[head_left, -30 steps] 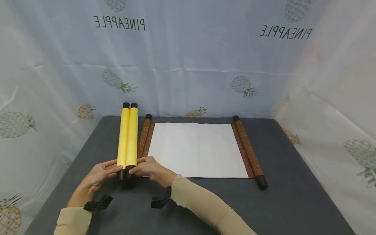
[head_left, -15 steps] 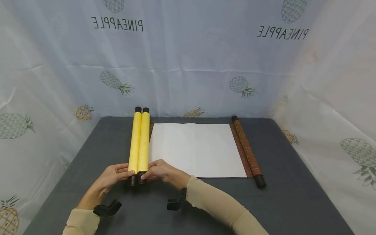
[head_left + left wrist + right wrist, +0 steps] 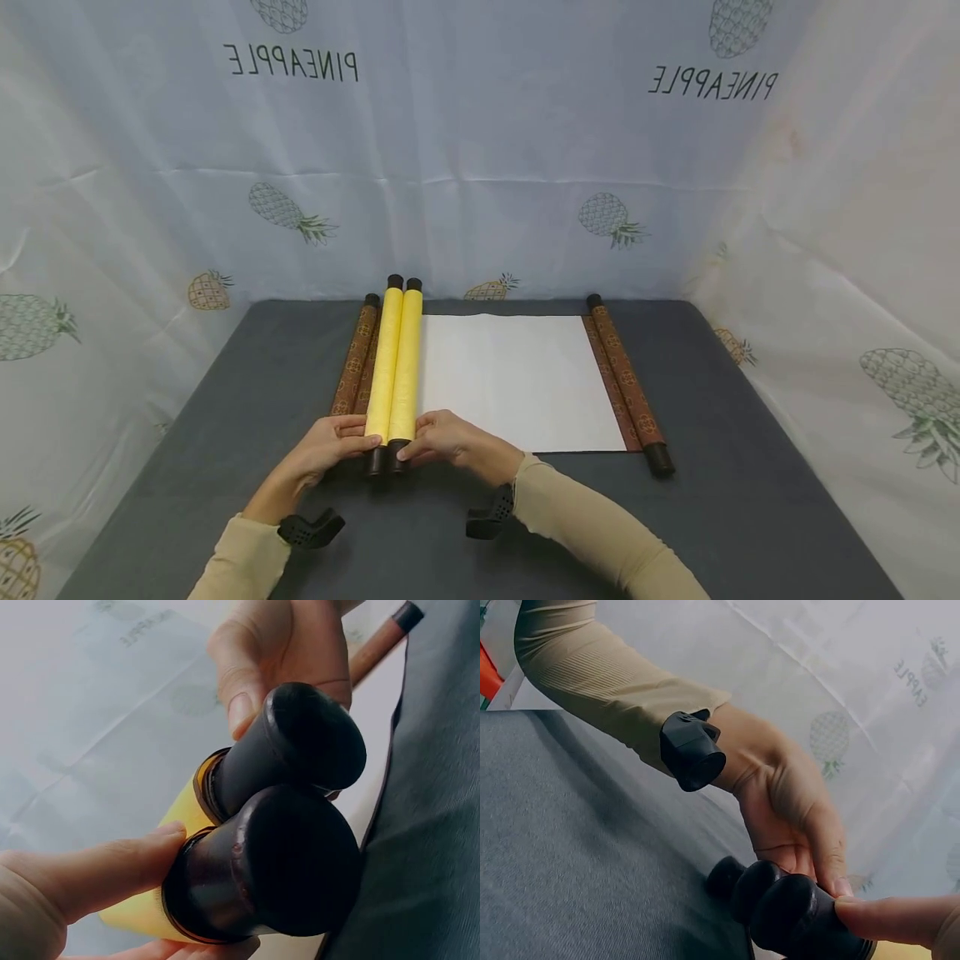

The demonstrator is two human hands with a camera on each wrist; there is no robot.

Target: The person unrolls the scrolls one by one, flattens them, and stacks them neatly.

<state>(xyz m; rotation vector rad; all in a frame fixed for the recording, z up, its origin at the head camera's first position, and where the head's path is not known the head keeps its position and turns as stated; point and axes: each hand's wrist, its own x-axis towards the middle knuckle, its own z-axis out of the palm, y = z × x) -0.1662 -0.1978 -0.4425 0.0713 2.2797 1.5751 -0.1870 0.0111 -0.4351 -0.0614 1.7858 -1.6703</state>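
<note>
A yellow scroll, rolled onto two rods lying side by side [image 3: 405,358], overlaps the left part of a white-papered brown scroll in the head view. My left hand [image 3: 322,450] pinches the near end of its left rod, thumb on top. The right hand [image 3: 457,442] pinches the right rod near its dark end knob [image 3: 399,454]. Close up in the left wrist view, the two black knobs [image 3: 300,859] sit together, with the left thumb [image 3: 112,874] on the yellow edge. Beneath lies the open brown scroll's white sheet [image 3: 517,383].
The brown scroll's left roller [image 3: 354,358] shows just left of the yellow one. Its right roller [image 3: 630,383] lies at the sheet's far side, on the dark grey table [image 3: 570,525]. A pineapple-print curtain [image 3: 480,125] hangs behind and at both sides.
Both hands have carried the yellow scroll rightward, from left of the brown scroll's left roller, across it, to over the left edge of the white sheet. The brown scroll has stayed in place.
</note>
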